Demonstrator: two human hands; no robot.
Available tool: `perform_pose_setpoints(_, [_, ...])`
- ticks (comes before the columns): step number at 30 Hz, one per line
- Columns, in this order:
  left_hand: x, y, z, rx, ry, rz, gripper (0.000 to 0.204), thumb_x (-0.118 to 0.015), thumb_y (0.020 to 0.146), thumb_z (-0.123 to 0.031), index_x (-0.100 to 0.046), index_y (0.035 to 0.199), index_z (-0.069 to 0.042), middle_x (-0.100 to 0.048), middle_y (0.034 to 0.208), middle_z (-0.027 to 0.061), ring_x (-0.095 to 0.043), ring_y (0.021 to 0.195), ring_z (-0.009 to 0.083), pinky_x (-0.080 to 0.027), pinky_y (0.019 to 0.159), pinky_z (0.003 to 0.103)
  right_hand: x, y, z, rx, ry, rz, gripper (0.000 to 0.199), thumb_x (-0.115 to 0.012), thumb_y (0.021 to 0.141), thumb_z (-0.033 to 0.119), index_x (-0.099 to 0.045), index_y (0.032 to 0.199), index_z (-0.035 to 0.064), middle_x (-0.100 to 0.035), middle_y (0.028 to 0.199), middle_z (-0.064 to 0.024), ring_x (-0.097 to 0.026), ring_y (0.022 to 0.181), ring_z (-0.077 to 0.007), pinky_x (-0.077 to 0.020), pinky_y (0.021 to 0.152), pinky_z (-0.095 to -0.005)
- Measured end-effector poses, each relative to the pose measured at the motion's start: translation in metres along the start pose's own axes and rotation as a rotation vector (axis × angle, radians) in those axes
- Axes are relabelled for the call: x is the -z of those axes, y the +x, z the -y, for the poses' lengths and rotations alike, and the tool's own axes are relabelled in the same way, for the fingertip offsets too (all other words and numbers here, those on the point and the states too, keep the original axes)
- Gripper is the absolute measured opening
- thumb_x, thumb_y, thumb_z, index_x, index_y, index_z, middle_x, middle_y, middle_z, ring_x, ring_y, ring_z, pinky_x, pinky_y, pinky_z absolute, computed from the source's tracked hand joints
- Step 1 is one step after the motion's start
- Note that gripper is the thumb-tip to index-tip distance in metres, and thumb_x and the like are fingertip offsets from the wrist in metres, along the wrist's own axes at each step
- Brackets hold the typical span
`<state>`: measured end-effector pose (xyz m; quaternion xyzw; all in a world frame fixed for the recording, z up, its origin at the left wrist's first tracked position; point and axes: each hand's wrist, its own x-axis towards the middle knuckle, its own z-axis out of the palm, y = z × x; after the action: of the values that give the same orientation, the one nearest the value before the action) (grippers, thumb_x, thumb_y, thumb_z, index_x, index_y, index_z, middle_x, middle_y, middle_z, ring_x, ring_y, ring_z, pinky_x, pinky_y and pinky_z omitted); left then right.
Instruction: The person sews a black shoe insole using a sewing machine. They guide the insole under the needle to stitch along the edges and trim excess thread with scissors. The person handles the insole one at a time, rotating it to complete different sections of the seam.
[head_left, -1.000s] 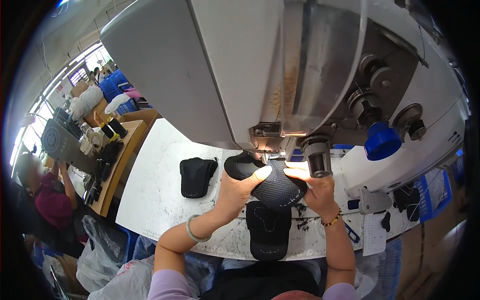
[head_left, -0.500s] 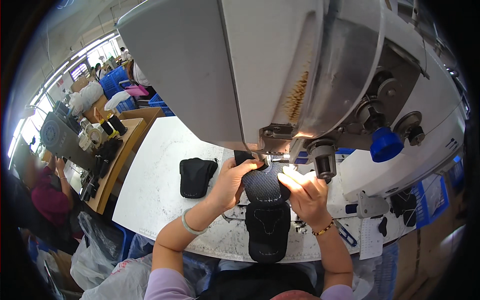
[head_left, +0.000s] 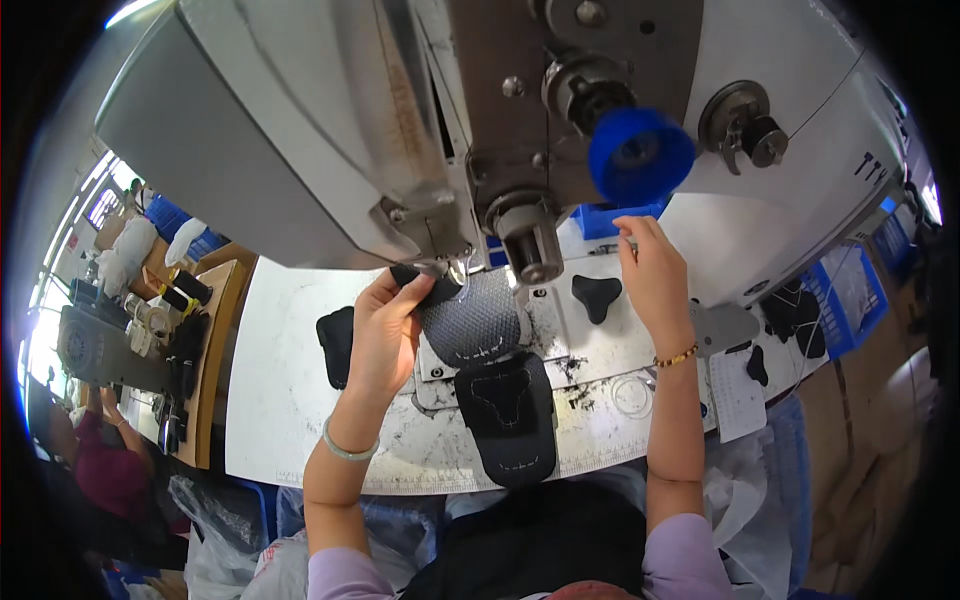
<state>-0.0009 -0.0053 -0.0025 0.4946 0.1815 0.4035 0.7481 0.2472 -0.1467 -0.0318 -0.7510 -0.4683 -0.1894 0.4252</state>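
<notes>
My left hand [head_left: 383, 330] pinches the left edge of a dark grey textured fabric pad [head_left: 472, 322] under the sewing machine's head [head_left: 430, 235]. A black padded piece [head_left: 507, 415] with a stitched outline on it extends from the pad toward me; whether the two are joined I cannot tell. Empty and lifted, my right hand [head_left: 655, 275] has its fingers stretched forward beside a small blue tray [head_left: 610, 218]. A small three-lobed black piece [head_left: 597, 298] lies left of that hand. Another black padded piece [head_left: 337, 347] rests on the table, left of my left hand.
The machine's blue knob [head_left: 640, 155] and metal tension parts hang low over the white table [head_left: 280, 400]. At right are a white paper sheet [head_left: 738, 395] and a blue crate [head_left: 848, 300]. Another person [head_left: 108, 455] works at far left, near thread spools [head_left: 190, 288].
My right hand has let go of the pad and moved forward and right. My left hand still grips the pad's edge. The whole view has shifted, showing the three-lobed piece.
</notes>
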Motion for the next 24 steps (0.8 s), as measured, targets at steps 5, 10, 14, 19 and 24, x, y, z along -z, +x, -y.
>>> perform_pose_setpoints(5, [0.05,0.022,-0.02,-0.185,0.098,-0.361,0.01,-0.061,0.088,-0.011,-0.063,0.092,-0.002,-0.062,0.078,0.0003,-0.048,0.05,0.0024,-0.036,0.043,0.015,-0.006,-0.02,-0.025,-0.001,-0.213,0.538,0.021,-0.058,0.083,0.01,-0.055,0.103,0.001,-0.053,0.11,-0.015,-0.056,0.098,-0.0353,-0.0473,0.08,-0.0426])
perform_pose_setpoints(10, [0.156,0.015,-0.055,-0.007,0.227,-0.286,0.022,-0.06,0.089,-0.007,-0.058,0.108,0.003,-0.067,0.094,0.0114,-0.067,0.083,0.0153,-0.056,0.072,0.024,-0.02,-0.036,-0.053,0.033,-0.088,0.566,0.023,-0.061,0.082,0.006,-0.054,0.103,0.0007,-0.052,0.11,-0.0149,-0.056,0.098,-0.0357,-0.0464,0.081,-0.0437])
perform_pose_setpoints(14, [0.198,-0.003,-0.03,0.186,0.521,-0.33,0.033,-0.067,0.084,-0.011,-0.057,0.112,0.004,-0.067,0.087,0.0118,-0.067,0.069,0.0146,-0.056,0.058,0.023,-0.017,-0.032,-0.039,0.02,-0.087,0.517,0.025,-0.063,0.079,0.004,-0.052,0.101,0.0022,-0.052,0.11,-0.0132,-0.056,0.097,-0.0351,-0.0462,0.079,-0.0438])
perform_pose_setpoints(19, [0.187,-0.005,-0.007,0.252,1.279,-0.468,0.042,-0.071,0.081,-0.019,-0.054,0.114,0.001,-0.066,0.075,0.0139,-0.065,0.062,0.0201,-0.052,0.051,0.027,-0.01,-0.028,-0.019,-0.036,-0.17,0.489,0.024,-0.066,0.077,0.005,-0.05,0.095,0.0049,-0.056,0.102,-0.0108,-0.057,0.091,-0.0337,-0.0459,0.075,-0.043])
perform_pose_setpoints(24, [0.09,-0.031,-0.005,-0.415,1.8,-0.287,0.052,-0.072,0.078,-0.03,-0.052,0.116,-0.001,-0.062,0.095,0.0165,-0.059,0.092,0.0295,-0.048,0.079,0.038,-0.01,-0.032,-0.025,-0.104,-0.099,0.434,0.023,-0.066,0.077,0.006,-0.049,0.093,0.0047,-0.058,0.092,-0.0104,-0.058,0.085,-0.0322,-0.0455,0.069,-0.0402])
